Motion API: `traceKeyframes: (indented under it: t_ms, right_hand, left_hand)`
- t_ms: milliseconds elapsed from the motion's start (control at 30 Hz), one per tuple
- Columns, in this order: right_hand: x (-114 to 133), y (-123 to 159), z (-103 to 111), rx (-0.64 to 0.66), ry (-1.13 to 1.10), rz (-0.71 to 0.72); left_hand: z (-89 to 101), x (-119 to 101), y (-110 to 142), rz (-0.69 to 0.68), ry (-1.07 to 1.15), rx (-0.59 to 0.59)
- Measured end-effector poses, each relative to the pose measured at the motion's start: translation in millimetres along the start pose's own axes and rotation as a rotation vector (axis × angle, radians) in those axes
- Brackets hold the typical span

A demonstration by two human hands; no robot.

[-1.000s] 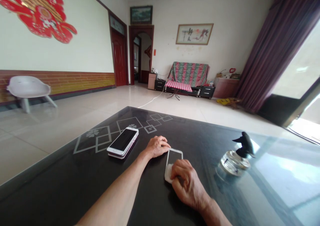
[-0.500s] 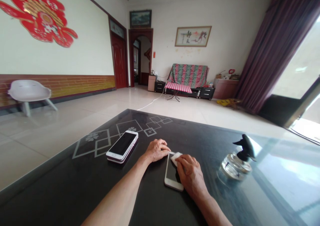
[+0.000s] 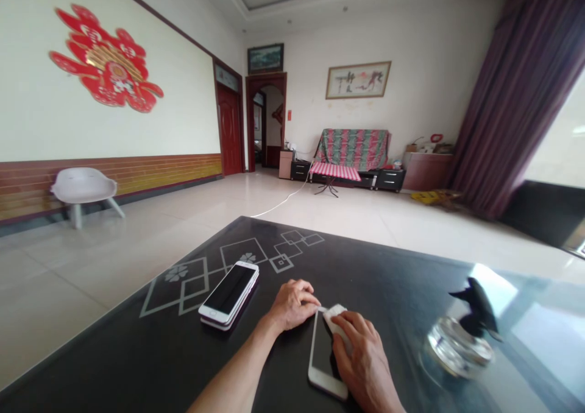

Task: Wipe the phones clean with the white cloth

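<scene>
A white smartphone [image 3: 322, 355] with a dark screen lies face up on the dark glossy table [image 3: 150, 370]. My left hand [image 3: 293, 304] rests at its top left corner, fingers curled and fingertips touching the edge. On the upper right of the screen, my right hand [image 3: 363, 352] presses a folded white wipe [image 3: 335, 312], its fingers closed over it and partly hiding the phone. To the left lies a stack of white smartphones [image 3: 231, 291], the top one screen up.
A clear spray bottle [image 3: 459, 346] with a black trigger head stands on the table at the right. White line patterns mark the far left of the tabletop. Beyond are a white chair [image 3: 85, 186], a small checked folding table [image 3: 336, 171] and a purple curtain [image 3: 498, 108].
The view has tilted up and turned slightly left, so everything sits lower and further right. My hands keep nearly the same places on the phone, the wipe still at its upper end.
</scene>
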State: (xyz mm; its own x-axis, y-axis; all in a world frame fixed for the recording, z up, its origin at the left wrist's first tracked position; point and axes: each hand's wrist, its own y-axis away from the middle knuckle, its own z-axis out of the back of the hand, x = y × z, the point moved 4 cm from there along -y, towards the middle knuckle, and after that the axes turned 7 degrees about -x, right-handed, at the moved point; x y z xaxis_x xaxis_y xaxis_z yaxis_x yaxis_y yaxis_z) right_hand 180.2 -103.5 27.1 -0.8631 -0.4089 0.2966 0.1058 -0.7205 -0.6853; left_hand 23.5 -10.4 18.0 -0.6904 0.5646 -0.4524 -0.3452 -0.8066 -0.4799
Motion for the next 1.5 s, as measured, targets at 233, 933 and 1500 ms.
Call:
traceKeyframes:
  t_ms: [233, 933, 1500]
  right_hand:
    - [-2.5, -2.1, -2.2, 0.015, -0.02, -0.047]
    - [5.4, -15.2, -4.8, 0.07, -0.09, -0.013]
    - [19.3, -20.4, 5.3, 0.232, -0.279, 0.21]
  left_hand:
    - [0.3, 1.2, -0.4, 0.014, 0.033, 0.007]
    - [1.3, 2.4, 1.4, 0.054, 0.099, 0.043]
    - [1.1, 1.9, 0.8, 0.048, 0.071, 0.029]
